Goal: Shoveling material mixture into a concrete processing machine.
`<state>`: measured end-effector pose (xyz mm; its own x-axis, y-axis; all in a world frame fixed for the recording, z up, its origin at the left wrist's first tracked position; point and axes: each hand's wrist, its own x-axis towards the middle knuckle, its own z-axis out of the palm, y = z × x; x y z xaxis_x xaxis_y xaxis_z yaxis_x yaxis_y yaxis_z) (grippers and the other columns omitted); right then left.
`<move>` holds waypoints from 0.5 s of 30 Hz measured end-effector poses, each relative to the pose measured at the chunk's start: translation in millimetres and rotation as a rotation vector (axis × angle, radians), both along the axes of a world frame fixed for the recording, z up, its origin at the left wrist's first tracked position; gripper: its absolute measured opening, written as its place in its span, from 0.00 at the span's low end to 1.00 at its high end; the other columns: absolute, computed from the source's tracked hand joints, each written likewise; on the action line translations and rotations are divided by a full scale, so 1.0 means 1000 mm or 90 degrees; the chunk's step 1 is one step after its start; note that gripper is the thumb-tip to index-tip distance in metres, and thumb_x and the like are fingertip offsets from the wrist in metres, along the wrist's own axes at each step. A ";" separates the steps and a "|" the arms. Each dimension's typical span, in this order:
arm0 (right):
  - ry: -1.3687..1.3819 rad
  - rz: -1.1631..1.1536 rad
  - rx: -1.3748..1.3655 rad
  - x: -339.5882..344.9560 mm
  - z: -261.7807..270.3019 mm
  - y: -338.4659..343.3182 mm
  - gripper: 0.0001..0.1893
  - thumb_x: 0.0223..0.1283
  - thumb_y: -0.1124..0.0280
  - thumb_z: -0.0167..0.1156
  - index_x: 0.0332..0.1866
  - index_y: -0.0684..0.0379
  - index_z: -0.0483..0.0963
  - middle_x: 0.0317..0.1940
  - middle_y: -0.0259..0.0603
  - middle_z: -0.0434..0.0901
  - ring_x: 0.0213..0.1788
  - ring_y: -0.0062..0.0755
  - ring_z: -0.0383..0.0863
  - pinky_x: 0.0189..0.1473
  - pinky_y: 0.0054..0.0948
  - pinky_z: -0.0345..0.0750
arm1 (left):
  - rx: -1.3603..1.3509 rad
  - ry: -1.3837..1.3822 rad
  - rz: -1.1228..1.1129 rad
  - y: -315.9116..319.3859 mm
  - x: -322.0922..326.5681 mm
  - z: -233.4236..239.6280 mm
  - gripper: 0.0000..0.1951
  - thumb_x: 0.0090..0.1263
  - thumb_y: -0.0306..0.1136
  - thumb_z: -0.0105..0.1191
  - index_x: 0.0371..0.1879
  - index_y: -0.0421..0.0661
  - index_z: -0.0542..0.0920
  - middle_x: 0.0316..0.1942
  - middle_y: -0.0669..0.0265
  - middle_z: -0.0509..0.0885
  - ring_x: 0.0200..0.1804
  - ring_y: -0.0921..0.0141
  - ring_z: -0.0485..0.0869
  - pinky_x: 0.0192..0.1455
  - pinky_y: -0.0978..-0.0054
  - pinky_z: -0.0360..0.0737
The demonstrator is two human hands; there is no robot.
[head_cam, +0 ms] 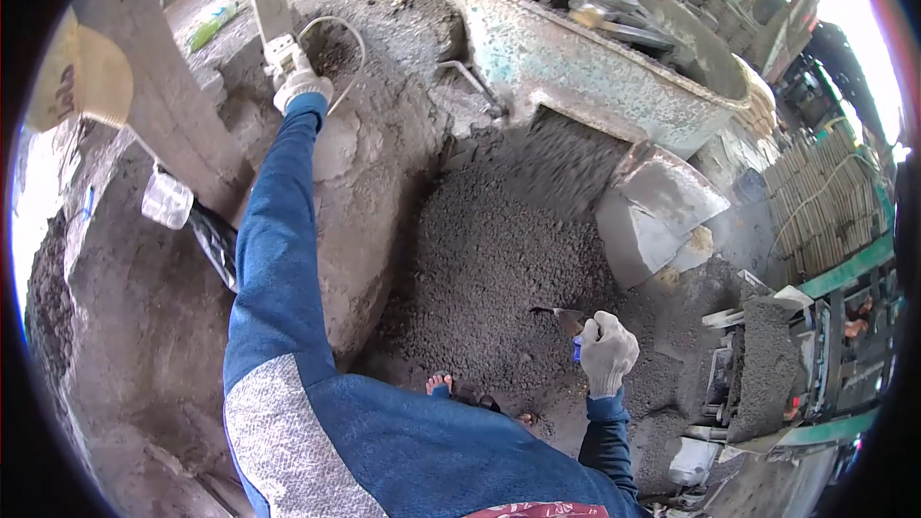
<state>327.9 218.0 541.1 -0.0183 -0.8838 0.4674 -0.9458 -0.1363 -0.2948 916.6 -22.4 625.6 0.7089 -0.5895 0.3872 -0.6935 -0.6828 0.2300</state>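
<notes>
My left hand, in a pale knitted glove, reaches far forward to a whitish electrical switch with a grey plate behind it. The fingers blend with the switch, so their grip is unclear. A white cable loops beside it. My right hand, gloved too, holds a small trowel with a blue handle and dark blade over a heap of damp grey mix. Blurred, moving mix pours from an opening in the side of a large round mixing drum onto the heap.
A bent metal rod stands by the drum. Metal sheets lean right of the heap. A green-framed machine holding grey mix is at the right. On the left are a concrete ledge and a post.
</notes>
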 end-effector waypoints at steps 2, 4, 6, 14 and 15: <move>0.016 -0.001 -0.013 -0.002 -0.003 0.000 0.06 0.52 0.66 0.60 0.30 0.55 0.79 0.24 0.42 0.82 0.28 0.44 0.82 0.34 0.39 0.77 | -0.007 -0.025 -0.004 0.002 0.004 -0.002 0.42 0.60 0.43 0.51 0.75 0.55 0.49 0.55 0.51 0.81 0.55 0.55 0.82 0.56 0.55 0.77; 0.016 -0.008 -0.009 -0.001 -0.002 -0.002 0.06 0.52 0.65 0.60 0.30 0.55 0.79 0.25 0.43 0.82 0.28 0.44 0.82 0.34 0.39 0.77 | 0.006 0.048 -0.019 0.009 -0.001 0.004 0.42 0.60 0.43 0.52 0.75 0.54 0.48 0.54 0.50 0.81 0.55 0.55 0.82 0.56 0.56 0.77; 0.013 0.008 0.002 -0.003 -0.003 -0.005 0.06 0.52 0.65 0.61 0.30 0.55 0.79 0.26 0.43 0.83 0.29 0.43 0.83 0.36 0.39 0.77 | 0.022 0.062 -0.020 0.013 -0.009 0.008 0.42 0.60 0.44 0.52 0.75 0.54 0.49 0.54 0.50 0.81 0.54 0.55 0.82 0.55 0.57 0.78; -0.001 -0.026 -0.006 -0.008 -0.002 -0.023 0.07 0.52 0.64 0.61 0.31 0.55 0.79 0.28 0.43 0.83 0.31 0.44 0.83 0.37 0.39 0.77 | 0.037 0.014 -0.028 0.011 -0.003 0.022 0.34 0.62 0.48 0.52 0.68 0.51 0.62 0.55 0.50 0.80 0.56 0.54 0.81 0.56 0.57 0.78; -0.004 -0.031 -0.007 -0.009 -0.002 -0.026 0.07 0.52 0.64 0.61 0.31 0.55 0.79 0.28 0.43 0.83 0.31 0.44 0.83 0.37 0.39 0.77 | 0.036 0.011 -0.032 0.010 0.001 0.022 0.34 0.62 0.48 0.52 0.68 0.51 0.62 0.55 0.50 0.80 0.56 0.54 0.81 0.56 0.57 0.78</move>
<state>318.8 192.3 539.5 -0.0641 -0.8765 0.4771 -0.9494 -0.0937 -0.2997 917.1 -12.8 647.8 0.6841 -0.6453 0.3399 -0.7235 -0.6593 0.2046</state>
